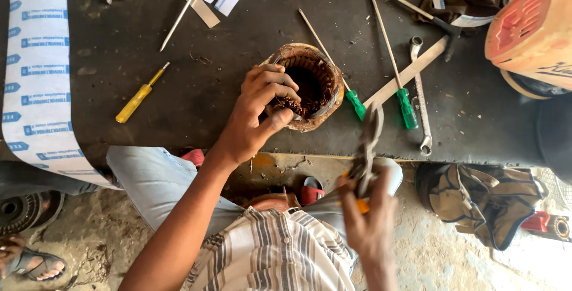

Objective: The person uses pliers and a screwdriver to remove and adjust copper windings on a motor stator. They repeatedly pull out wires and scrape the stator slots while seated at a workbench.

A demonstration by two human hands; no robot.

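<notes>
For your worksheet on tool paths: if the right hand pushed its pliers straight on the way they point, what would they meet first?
Probably the wooden stick on the bench, just beyond the tips of the pliers in the right hand. The pliers are blurred and depth is unclear.

Single head cam, looking steeply down, close over workbench [179, 100] edge, floor [453, 261] below

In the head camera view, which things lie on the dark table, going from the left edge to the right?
White printed paper strip → yellow screwdriver → left hand on the round motor stator → long spanner → orange machine housing. The right hand holds pliers below the table edge.
</notes>
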